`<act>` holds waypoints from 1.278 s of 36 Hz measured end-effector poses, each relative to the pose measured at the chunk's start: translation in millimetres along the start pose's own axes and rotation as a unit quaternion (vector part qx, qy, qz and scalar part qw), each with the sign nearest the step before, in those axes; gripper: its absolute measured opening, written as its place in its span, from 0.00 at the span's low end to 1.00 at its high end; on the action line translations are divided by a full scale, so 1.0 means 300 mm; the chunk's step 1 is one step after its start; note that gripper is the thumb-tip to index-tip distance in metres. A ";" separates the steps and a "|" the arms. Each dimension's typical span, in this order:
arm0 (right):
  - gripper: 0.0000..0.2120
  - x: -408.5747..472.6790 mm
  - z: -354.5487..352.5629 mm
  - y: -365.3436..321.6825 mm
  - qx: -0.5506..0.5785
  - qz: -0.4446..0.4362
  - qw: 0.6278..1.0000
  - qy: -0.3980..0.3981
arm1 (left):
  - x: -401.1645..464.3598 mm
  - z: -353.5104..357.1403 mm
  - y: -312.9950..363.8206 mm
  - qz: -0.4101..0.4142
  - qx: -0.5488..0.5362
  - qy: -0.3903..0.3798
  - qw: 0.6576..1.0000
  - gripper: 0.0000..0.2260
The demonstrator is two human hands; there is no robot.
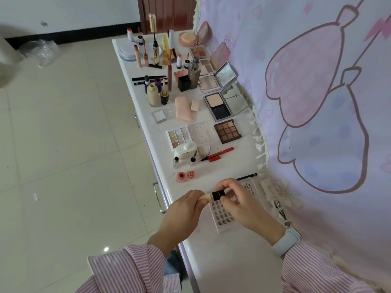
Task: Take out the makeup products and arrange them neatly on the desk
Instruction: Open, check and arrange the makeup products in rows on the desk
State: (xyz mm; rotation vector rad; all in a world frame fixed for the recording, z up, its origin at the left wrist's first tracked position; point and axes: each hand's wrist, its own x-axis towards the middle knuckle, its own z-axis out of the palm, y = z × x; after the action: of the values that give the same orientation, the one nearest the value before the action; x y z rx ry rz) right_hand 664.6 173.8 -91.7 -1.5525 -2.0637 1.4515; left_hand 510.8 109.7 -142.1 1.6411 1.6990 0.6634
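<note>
Two hands (pixel 186 210) (pixel 239 199), small tube (pixel 213 196) lying crosswise

Bright, even daylight throughout; soft, no hard shadows. Desk (pixel 232 261) top washed out near the bottom, white surface nearly blown. Small glare spot on the floor tiles (pixel 106 249) at lower left. Open mirror compact (pixel 225 74) reflects pale light. Wide-angle bend strong: desk edge and tile lines curve toward the frame edges. Far end of the desk soft, small bottles smeared (labels unreadable). Upper-left corner blurred grey. Striped sleeves (pixel 131 269) at the bottom stretched and slightly soft.
</note>
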 end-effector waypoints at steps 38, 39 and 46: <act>0.11 0.175 -0.102 0.141 -0.043 0.049 0.977 0.201 | 0.144 0.147 0.159 -0.109 -0.168 0.167 0.965 0.09; 0.11 0.193 -0.099 0.153 -0.054 0.049 0.976 0.207 | 0.161 0.156 0.163 -0.113 -0.174 0.178 0.962 0.09; 0.11 0.280 -0.071 0.213 -0.124 0.013 0.971 0.203 | 0.274 0.188 0.156 -0.209 -0.124 0.204 0.948 0.12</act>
State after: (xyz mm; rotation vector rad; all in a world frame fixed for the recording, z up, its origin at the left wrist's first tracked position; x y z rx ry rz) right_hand 681.8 252.9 -162.4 -1.7927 -2.0307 0.8104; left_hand 585.7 189.7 -152.6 0.9659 2.0696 1.0003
